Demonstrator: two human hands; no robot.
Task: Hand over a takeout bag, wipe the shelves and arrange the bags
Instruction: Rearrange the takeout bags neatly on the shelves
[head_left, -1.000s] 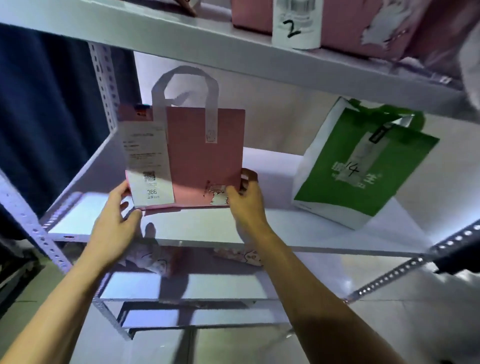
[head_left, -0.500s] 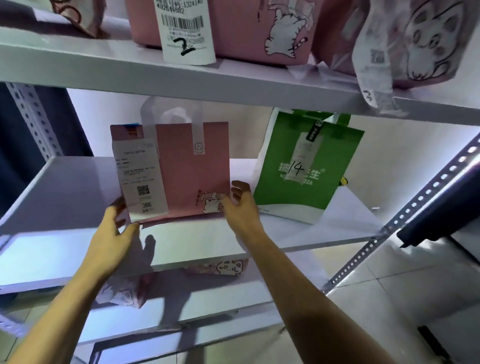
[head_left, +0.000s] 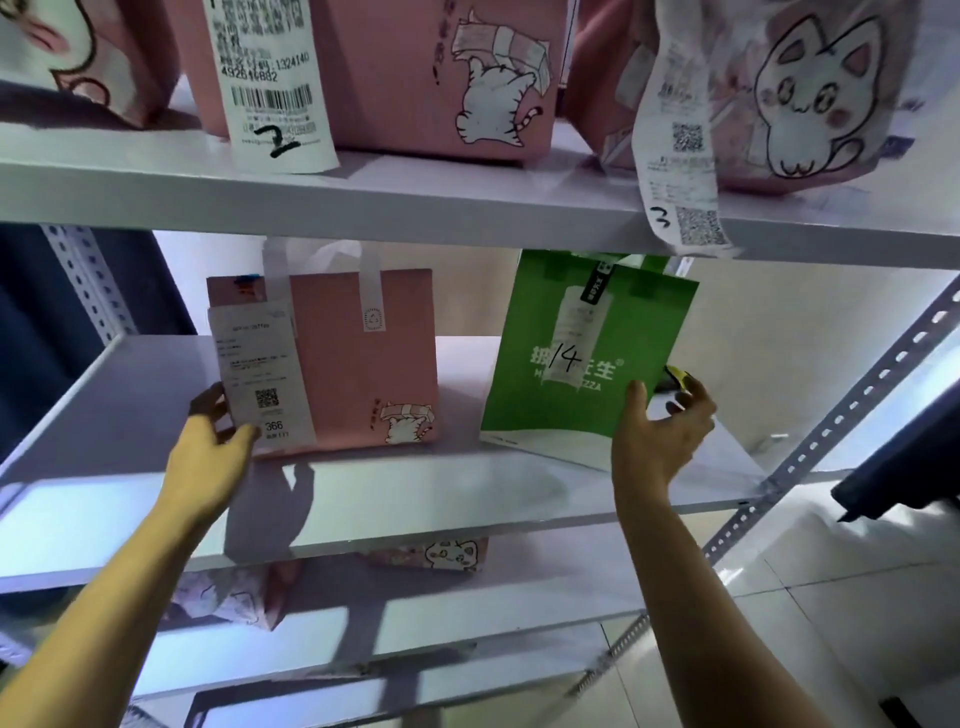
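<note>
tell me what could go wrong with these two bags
The green bag leans, with only the right hand at its lower corner; it could tip over.
The left hand presses its thumb on the receipt on the pink bag; sliding the bag might tear it off.
Lifting the green bag could snag the slip marked 3 dangling from the upper shelf.

Handwritten 2 on left receipt (head_left: 270, 88), upper shelf (head_left: 467, 200); 3 on right receipt (head_left: 678, 171). Printed 366 on pink bag (head_left: 363, 364) slip (head_left: 260, 374). Handwritten 14 on green bag (head_left: 582, 405).
</note>
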